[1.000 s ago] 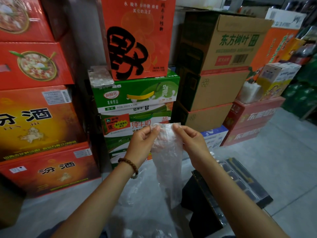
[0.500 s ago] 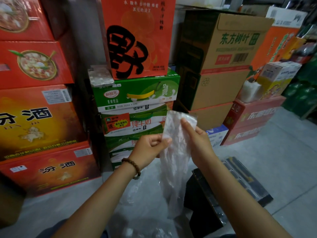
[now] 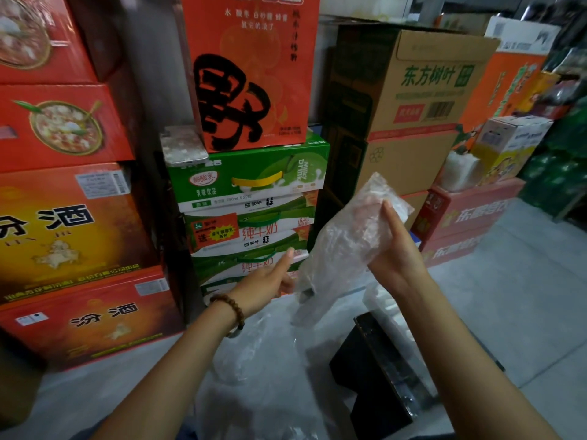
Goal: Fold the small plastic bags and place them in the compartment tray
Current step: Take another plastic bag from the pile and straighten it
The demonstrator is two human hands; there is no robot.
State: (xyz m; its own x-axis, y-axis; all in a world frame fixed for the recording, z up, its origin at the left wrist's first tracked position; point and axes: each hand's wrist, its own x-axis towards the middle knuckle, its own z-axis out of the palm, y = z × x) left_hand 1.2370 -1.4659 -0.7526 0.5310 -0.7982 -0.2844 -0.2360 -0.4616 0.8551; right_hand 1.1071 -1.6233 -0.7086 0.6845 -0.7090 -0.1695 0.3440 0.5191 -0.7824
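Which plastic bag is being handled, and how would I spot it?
Find the tall orange carton with the big black brush character. Lower right of it, the right hand grips a small crinkled clear plastic bag in mid-air. Unlike the loose clear plastic heaped below, it alone is held aloft.

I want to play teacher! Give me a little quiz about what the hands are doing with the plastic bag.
1. True or false: the right hand grips the clear plastic bag.
2. What is on the wrist of the left hand? A) bead bracelet B) watch C) glove
3. Short answer: is the bag in the compartment tray yet?
Key: 1 true; 2 A; 3 no, it is held up in the air.
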